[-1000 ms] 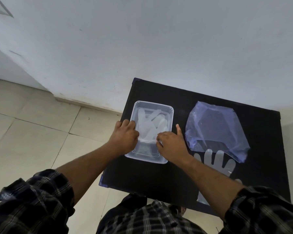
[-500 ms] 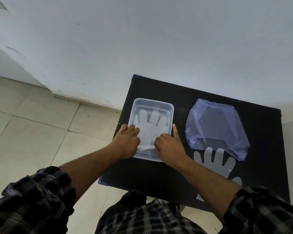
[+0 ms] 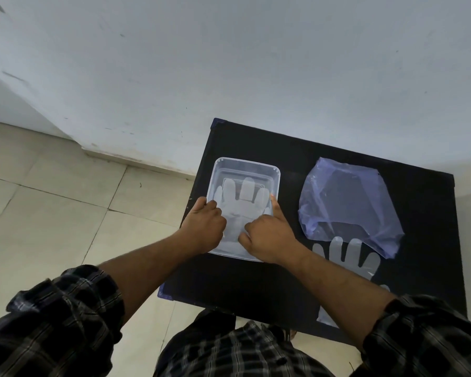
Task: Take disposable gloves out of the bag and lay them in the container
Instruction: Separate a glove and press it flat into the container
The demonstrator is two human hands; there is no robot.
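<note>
A clear rectangular container (image 3: 275, 172) sits on the left half of a small black table (image 3: 256, 281). A translucent disposable glove (image 3: 245, 197) lies spread flat inside it, fingers pointing away from me. My left hand (image 3: 206, 227) and my right hand (image 3: 268, 232) both rest over the glove's cuff end at the container's near side, fingers curled down onto it; my right index finger lies along the container's right wall. A bluish plastic bag (image 3: 346, 202) lies to the right. A second glove (image 3: 348, 259) lies flat on the table below the bag, partly under my right forearm.
The table stands against a white wall (image 3: 256, 63). Beige tiled floor (image 3: 52, 208) spreads to the left. My checked sleeves and shirt fill the bottom of the view.
The glove in the container went from bunched to spread flat with its fingers apart. Both hands slid slightly toward the near end of the container.
</note>
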